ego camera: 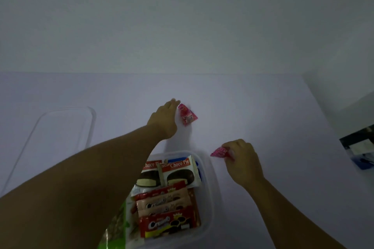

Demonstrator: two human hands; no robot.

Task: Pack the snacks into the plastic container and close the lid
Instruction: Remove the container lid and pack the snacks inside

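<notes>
A clear plastic container sits at the bottom centre of the white table. It holds two Choco Pie packs, red and beige cream-biscuit packs and a green packet at its left. My left hand reaches across the container, fingers spread, right beside a small pink candy packet that lies on the table. Whether the fingers touch it is unclear. To the right of the container, my right hand pinches a second pink candy packet just above the table.
The clear lid lies flat on the table at the left. A dark object with blue and white parts sits at the table's right edge. A plain wall rises behind the table.
</notes>
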